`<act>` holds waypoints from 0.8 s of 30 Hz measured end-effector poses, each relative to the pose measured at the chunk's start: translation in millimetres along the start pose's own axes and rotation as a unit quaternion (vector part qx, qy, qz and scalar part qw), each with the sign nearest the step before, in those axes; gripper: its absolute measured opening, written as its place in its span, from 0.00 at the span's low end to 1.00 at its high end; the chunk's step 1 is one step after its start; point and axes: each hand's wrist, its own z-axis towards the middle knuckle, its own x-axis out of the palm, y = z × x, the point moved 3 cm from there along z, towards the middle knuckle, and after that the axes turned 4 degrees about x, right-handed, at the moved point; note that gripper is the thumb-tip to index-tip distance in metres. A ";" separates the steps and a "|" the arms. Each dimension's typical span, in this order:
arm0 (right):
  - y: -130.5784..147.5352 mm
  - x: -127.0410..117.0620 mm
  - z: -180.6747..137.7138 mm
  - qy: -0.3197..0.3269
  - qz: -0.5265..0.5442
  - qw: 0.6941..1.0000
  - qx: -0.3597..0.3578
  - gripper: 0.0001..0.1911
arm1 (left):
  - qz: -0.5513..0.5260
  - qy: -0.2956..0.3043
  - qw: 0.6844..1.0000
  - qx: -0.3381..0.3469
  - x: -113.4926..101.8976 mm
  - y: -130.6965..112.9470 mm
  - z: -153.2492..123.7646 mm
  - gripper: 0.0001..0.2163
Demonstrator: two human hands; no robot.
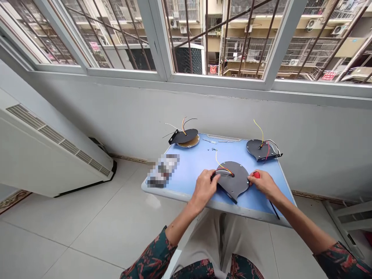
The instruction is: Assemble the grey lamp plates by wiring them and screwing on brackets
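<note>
A dark grey teardrop-shaped metal plate (pixel 232 185) with screws around its rim lies near the front of the blue table. Yellow, red and white wires (pixel 226 169) come out of its middle. My left hand (pixel 204 188) is closed on the plate's left side, at the black bracket edge. At the plate's right rim, the fingertips of my right hand (pixel 263 183) pinch together near a screw. That same hand holds a red-handled screwdriver (pixel 256 175) in its palm, its dark shaft pointing back toward the table's front right.
Similar wired plates stand at the table's back left (pixel 186 136) and back right (pixel 259 149). Small screws (pixel 214 149) and thin metal rods (pixel 209 141) lie at the back. A blurred item (pixel 163 170) sits at left. The wall and windows are behind the table (pixel 186 186).
</note>
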 end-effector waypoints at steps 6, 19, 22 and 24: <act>7.4 -17.6 36.6 -0.033 -0.003 0.999 0.024 0.10 | 0.067 0.095 0.993 0.015 -16.0 -16.0 -6.1 0.13; 4.7 -33.3 9.3 0.040 0.183 0.981 0.051 0.19 | 0.153 0.050 0.987 -0.016 -21.5 48.8 158.0 0.08; 7.8 -30.0 -2.6 0.064 0.182 0.980 0.049 0.19 | 0.127 0.034 0.991 -0.008 -8.2 54.8 159.9 0.06; 10.0 -29.3 -10.2 0.077 0.193 0.977 0.053 0.19 | 0.107 0.018 0.994 -0.011 -7.3 59.8 157.6 0.07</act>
